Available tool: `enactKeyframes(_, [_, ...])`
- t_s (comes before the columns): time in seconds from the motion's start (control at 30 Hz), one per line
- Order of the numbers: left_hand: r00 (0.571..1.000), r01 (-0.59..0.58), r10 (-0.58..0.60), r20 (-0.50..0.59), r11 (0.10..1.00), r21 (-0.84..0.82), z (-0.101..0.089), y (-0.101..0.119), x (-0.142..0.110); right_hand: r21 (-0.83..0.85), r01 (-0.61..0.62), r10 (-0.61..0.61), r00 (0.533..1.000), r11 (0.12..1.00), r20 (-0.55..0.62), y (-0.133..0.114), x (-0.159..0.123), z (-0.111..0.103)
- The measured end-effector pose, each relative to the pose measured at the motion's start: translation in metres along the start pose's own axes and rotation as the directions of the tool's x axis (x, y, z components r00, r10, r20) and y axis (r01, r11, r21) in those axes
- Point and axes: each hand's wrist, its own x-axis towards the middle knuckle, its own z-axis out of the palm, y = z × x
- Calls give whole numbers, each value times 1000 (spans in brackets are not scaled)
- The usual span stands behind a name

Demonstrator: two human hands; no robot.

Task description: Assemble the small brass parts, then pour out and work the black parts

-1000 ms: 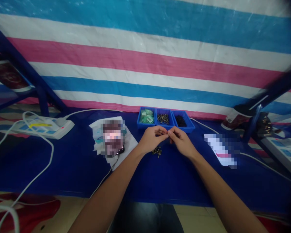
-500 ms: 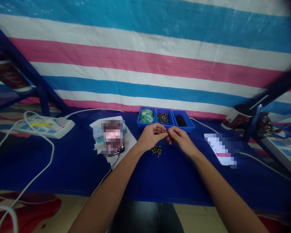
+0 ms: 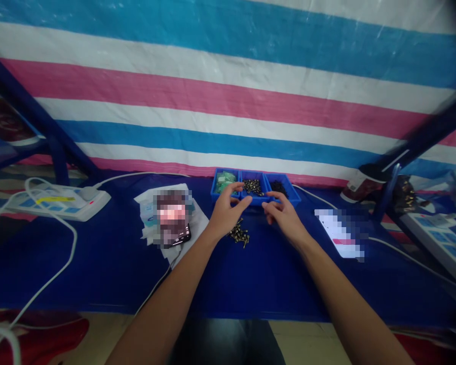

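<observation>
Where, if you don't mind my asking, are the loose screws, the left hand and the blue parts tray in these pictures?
Loose screws [image 3: 238,234]: head view, point on the middle of the pile.
Left hand [image 3: 226,215]: head view, point on the back of the hand.
Blue parts tray [image 3: 256,202]: head view, point on the front rim.
</observation>
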Motion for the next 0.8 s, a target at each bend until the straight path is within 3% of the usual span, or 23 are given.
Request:
enactKeyframes(0.07, [994, 30, -27, -104, 999, 34, -1, -7, 4, -138, -67, 53, 994, 988, -98, 5, 2, -4])
enactKeyframes(0.13, [985, 56, -45, -166, 996, 65, -2, -11, 6, -350, -63, 31, 995, 934, -98, 10, 2, -5])
enactKeyframes(0.23, [981, 74, -54, -187, 992, 100, -2, -14, 6, -554, 143, -111, 990, 820, 92, 11, -1, -1])
enactKeyframes(0.33, [984, 65, -43, -172, 990, 123, 0, -14, 5, -581, 370, -220, 924, 725, 314, 11, -5, 9])
enactKeyframes(0.4, [987, 55, -33, -154, 989, 135, 1, -15, 4, -595, 442, -242, 890, 671, 387, 12, -6, 15])
enactKeyframes(0.8, [993, 57, -38, -114, 984, 169, 4, -16, 3, -663, 467, -245, 881, 585, 405, 18, -9, 25])
